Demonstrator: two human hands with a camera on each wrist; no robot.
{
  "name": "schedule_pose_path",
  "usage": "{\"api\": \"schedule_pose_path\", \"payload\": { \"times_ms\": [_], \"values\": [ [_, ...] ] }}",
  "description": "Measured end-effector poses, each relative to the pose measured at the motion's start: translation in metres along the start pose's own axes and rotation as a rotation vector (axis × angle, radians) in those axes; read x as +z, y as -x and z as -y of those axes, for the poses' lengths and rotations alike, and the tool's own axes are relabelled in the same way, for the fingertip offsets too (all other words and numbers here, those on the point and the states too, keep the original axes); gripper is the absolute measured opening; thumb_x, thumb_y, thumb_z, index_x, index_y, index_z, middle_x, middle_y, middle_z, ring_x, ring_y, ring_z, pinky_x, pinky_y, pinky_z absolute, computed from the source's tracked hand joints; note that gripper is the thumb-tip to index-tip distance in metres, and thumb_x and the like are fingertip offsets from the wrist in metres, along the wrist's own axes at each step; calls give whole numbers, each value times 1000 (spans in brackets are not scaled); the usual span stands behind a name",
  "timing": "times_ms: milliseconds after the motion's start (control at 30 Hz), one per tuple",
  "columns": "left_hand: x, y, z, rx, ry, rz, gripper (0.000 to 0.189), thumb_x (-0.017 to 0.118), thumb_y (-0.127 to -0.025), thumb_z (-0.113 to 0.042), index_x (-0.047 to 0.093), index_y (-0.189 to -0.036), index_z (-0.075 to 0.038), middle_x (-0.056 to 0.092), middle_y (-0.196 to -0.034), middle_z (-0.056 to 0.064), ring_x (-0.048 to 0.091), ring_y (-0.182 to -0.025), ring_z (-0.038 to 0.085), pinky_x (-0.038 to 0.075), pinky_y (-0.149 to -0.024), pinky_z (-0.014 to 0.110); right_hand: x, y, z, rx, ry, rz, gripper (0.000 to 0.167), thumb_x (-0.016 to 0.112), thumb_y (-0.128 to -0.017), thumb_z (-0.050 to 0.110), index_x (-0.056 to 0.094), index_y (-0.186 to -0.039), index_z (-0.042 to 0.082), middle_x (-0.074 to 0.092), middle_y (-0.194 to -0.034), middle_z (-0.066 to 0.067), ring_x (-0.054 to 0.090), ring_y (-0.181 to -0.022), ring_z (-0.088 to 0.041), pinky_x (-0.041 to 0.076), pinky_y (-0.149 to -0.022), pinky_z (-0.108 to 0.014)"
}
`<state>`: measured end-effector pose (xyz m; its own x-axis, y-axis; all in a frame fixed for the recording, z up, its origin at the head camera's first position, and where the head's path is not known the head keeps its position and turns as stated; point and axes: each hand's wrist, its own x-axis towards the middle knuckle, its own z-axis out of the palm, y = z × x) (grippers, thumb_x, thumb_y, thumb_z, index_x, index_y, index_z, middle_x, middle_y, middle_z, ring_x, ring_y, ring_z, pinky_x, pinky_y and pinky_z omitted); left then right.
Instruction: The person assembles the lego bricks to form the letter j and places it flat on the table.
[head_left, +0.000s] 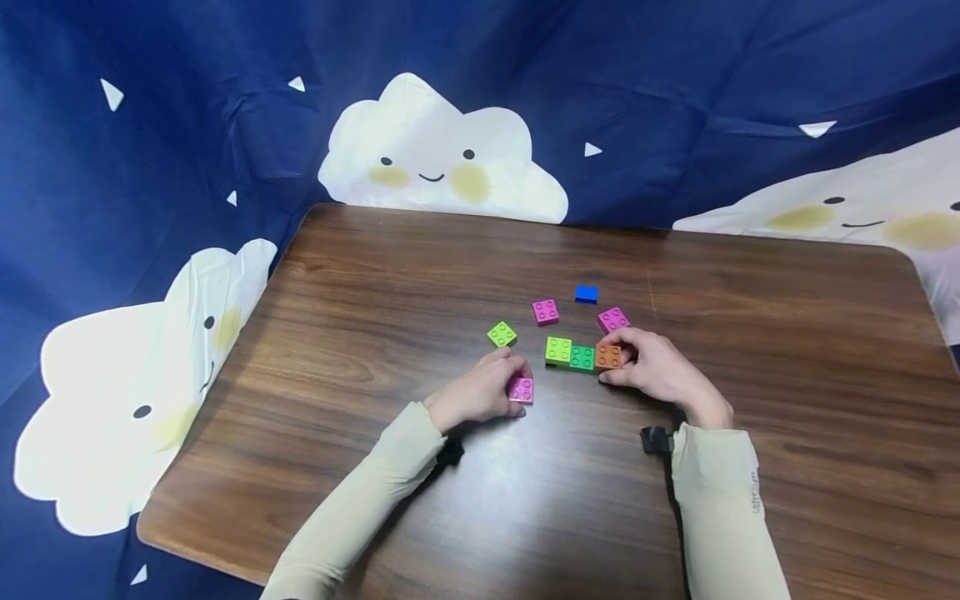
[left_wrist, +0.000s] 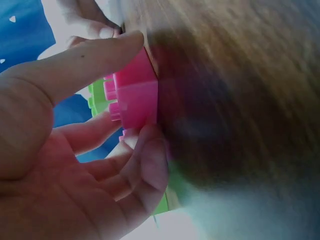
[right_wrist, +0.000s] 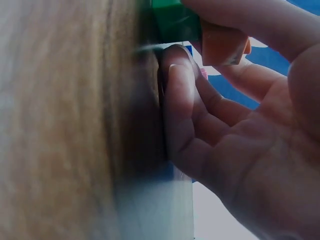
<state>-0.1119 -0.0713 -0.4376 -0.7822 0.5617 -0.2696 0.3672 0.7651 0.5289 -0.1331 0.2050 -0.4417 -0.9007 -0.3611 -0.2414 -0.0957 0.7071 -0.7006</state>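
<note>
Between thumb and fingers my left hand [head_left: 491, 387] pinches a pink toy brick [head_left: 521, 391]; in the left wrist view this pink brick [left_wrist: 137, 92] stands close to the tabletop, studs facing away from it. My right hand [head_left: 656, 367] pinches an orange brick [head_left: 608, 356] at the right end of a joined row. A green brick [head_left: 582, 358] forms the row's middle, and a lime brick [head_left: 558, 350] its left end, sitting a little higher. In the right wrist view, the orange brick [right_wrist: 222, 45] overlaps the green brick [right_wrist: 175, 22], while the lime one is out of sight.
Behind the row lie a magenta brick [head_left: 545, 312], a blue brick [head_left: 587, 294] and another magenta brick [head_left: 613, 319] near the right hand. A loose lime brick [head_left: 502, 334] lies beyond the left hand. The wooden table [head_left: 375, 275] meets a blue cloud-patterned cloth [head_left: 637, 75].
</note>
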Motion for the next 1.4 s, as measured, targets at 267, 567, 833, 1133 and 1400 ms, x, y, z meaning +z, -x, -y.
{"api": "schedule_pose_path", "payload": {
  "times_ms": [267, 567, 833, 1133, 1400],
  "values": [
    [-4, 2, 1, 38, -33, -34, 32, 78, -75, -10, 63, -103, -11, 54, -98, 3, 50, -91, 17, 45, -82, 29, 0, 2, -1, 6, -14, 1, 42, 78, -79, 19, 60, -116, 9, 58, -91, -7, 49, -83, -20, 39, -70, -30],
    [-25, 3, -1, 43, 25, -84, 35, 77, -80, -19, 64, -111, -11, 62, -104, 5, 57, -96, 18, 48, -87, 33, 1, 1, -5, 8, -49, 4, 42, 78, -78, 17, 61, -115, 9, 61, -92, -7, 53, -83, -19, 43, -71, -27],
    [-37, -8, -11, 74, 84, -166, 37, 76, -82, -23, 63, -115, -12, 61, -103, 2, 60, -97, 21, 47, -87, 31, 0, 2, -7, 4, -82, -3, 42, 80, -76, 15, 62, -112, 8, 60, -86, -5, 53, -76, -15, 43, -66, -24],
    [-39, -25, -32, 111, 194, -252, 43, 78, -81, -21, 63, -119, -8, 62, -99, 3, 60, -89, 18, 45, -73, 20, -1, 3, -7, 14, -89, 3, 42, 80, -77, 17, 61, -113, 7, 60, -84, -6, 53, -75, -16, 43, -65, -24],
    [-39, -39, -40, 120, 201, -261, 40, 77, -81, -24, 64, -117, -12, 63, -99, -1, 60, -92, 15, 45, -79, 21, -1, 2, -7, -3, -94, 11, 42, 79, -78, 20, 61, -114, 8, 60, -86, -6, 52, -76, -16, 43, -65, -24]
  ]
}}
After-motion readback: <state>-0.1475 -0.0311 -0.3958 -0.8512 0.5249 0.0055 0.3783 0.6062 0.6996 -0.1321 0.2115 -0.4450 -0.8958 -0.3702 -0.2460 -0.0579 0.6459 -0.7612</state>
